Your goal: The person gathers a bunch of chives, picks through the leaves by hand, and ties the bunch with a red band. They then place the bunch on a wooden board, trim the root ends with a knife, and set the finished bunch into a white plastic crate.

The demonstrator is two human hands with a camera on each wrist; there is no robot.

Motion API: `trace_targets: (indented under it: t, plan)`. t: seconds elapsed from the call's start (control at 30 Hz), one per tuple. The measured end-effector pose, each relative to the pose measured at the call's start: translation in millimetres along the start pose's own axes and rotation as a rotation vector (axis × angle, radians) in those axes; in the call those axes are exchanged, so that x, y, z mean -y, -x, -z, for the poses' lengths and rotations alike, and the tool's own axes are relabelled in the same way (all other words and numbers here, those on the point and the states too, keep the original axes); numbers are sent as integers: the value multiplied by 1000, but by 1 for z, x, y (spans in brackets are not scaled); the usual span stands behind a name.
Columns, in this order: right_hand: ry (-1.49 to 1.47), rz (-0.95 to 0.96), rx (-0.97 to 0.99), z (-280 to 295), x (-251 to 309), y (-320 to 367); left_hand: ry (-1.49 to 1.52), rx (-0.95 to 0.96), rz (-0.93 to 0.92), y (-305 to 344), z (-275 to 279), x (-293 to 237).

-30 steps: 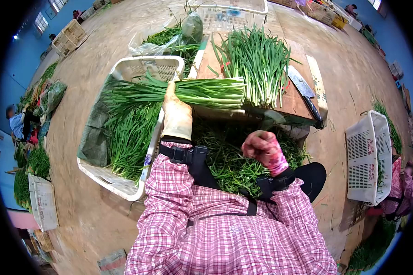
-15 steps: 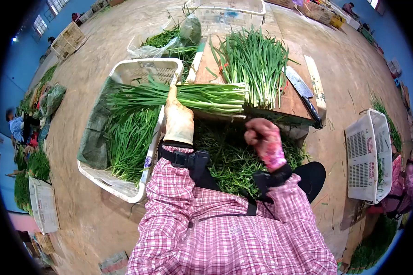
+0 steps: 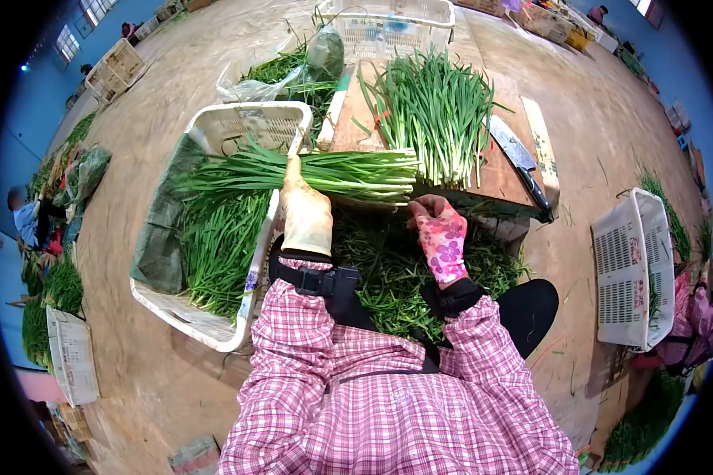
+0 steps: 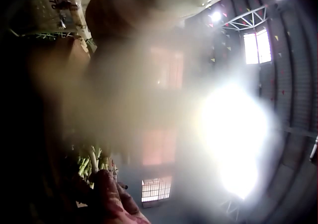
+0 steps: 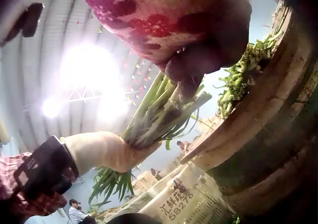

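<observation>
My left hand [image 3: 305, 212], in a cream glove, grips a bunch of long green chives [image 3: 356, 170] around its middle, held sideways with the pale stalk ends to the right. My right hand [image 3: 441, 237], in a pink flowered glove, is at those ends. Its thumb and fingers pinch stalk tips low on the bunch, as the right wrist view shows from below. Just beyond, more chives [image 3: 440, 119] lie on a wooden board [image 3: 507, 178], with red ties near them. A cleaver [image 3: 519, 154] rests on the board's right side. Glare washes out much of the left wrist view.
At left stands a white crate [image 3: 190, 321] with chives and a dark green cloth. Loose green trimmings [image 3: 388, 289] lie heaped below my hands. A plastic bag of greens [image 3: 281, 71] and another crate [image 3: 388, 36] are behind. A white crate [image 3: 634, 269] stands at right.
My right hand has moved left and up from beside the bunch to its stalk ends, and its fingers now pinch there. The left hand keeps its grip on the bunch.
</observation>
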State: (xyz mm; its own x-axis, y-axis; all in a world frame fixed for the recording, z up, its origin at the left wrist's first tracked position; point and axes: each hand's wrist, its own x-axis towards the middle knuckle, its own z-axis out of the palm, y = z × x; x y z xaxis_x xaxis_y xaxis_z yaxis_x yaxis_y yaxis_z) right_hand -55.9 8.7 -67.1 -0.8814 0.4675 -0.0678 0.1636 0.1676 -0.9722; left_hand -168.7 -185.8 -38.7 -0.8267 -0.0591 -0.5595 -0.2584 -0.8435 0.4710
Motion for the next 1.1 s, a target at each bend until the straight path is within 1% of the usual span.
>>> trace_targets:
  t: [0.03, 0.1, 0.13, 0.17, 0.2, 0.23, 0.27, 0.33, 0.37, 0.4, 0.43, 0.47, 0.53, 0.57, 0.6, 0.63, 0.67, 0.7, 0.77, 0.8, 0.83, 0.9, 0.93, 0.97, 1.03, 1.07, 1.1]
  plan:
    - [-7, 30, -11, -1, 0, 2, -23, -11, -27, 3, -2, 1]
    - [253, 96, 10, -9, -7, -3, -72, -33, -81, 9, -7, 10]
    - [564, 69, 150, -7, 9, -7, -97, -43, -107, 10, -7, 13]
    - [278, -157, 320, -6, 24, -2, -107, -49, -66, -4, 1, 15]
    - [92, -211, 333, -9, 16, -3, -120, -53, -24, -31, 14, 19]
    - [-94, -263, 344, -12, 8, -4, -131, -59, 19, -31, 13, 19]
    - [-137, -270, 331, -13, 2, -5, -236, -172, -149, -30, 11, 30]
    - [-226, -283, 300, -10, -3, -3, -155, -66, -75, -22, 11, 26]
    - [-279, -279, 248, -7, -4, -2, -115, -12, -37, -22, 12, 23]
    - [-332, -274, 198, -3, -3, 1, -116, -16, -59, -41, 23, 22]
    - [-384, -270, 149, 3, 0, 5, -197, -83, -81, -43, 28, 16]
    - [-376, -243, 193, 17, 6, 13, -175, 26, -27, -44, 35, 6]
    - [-291, -240, 221, 52, -4, 12, -153, -41, -117, -45, 26, -5]
    - [-239, -236, 242, 73, -16, 5, -83, 99, -107, -57, 46, -18]
    - [103, -276, 371, 95, -32, -9, -14, 239, -85, -70, 67, -31]
    - [448, -311, 495, 110, -44, -18, -58, 244, -147, -65, 64, -34]
    - [1085, -78, 413, 115, -45, -17, -102, 246, -209, -60, 61, -37]
    - [931, 89, 319, 109, -42, -15, -145, 244, -271, -55, 58, -41]
    - [622, 413, 126, 83, -28, -12, 28, 86, -202, 3, 5, -31]
    - [366, 325, 184, 67, -14, -12, 10, 149, -172, -12, 12, -28]
    - [109, 238, 236, 50, -1, -14, -3, 161, -155, -15, 13, -24]
    - [132, 330, 232, 26, 11, -13, -26, 186, -127, -16, 15, -19]
    - [24, 268, 218, 14, 2, -19, -23, 193, -105, -12, 13, -18]
    - [-163, 121, 221, 6, -7, -25, -28, 183, -110, -11, 14, -17]
    - [-351, 129, 234, 3, -11, -25, -35, 160, -120, -11, 16, -17]
    - [-279, 212, 159, 4, -13, -23, -33, 136, -125, -11, 16, -17]
    - [-207, 294, 84, 5, -15, -18, -31, 155, -116, -18, 22, -19]
